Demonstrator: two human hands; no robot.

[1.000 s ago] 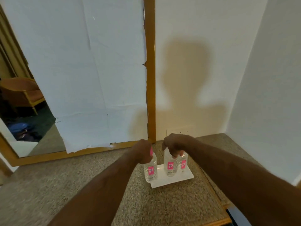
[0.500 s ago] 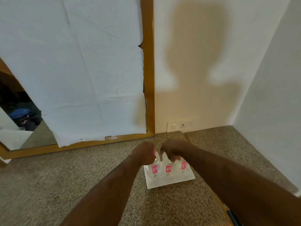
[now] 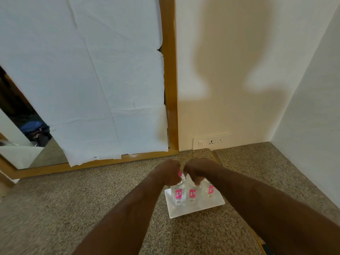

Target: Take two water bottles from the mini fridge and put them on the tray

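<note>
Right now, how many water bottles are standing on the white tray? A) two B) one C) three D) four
C: three water bottles with pink labels stand upright in a row on the tray: the left bottle, the middle bottle and the right bottle. The left hand grips the top of the left one, and the right hand is closed over the top of the middle one.

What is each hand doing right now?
Left hand: closed around the top of the left bottle on the tray.
Right hand: closed on the middle bottle.
</note>
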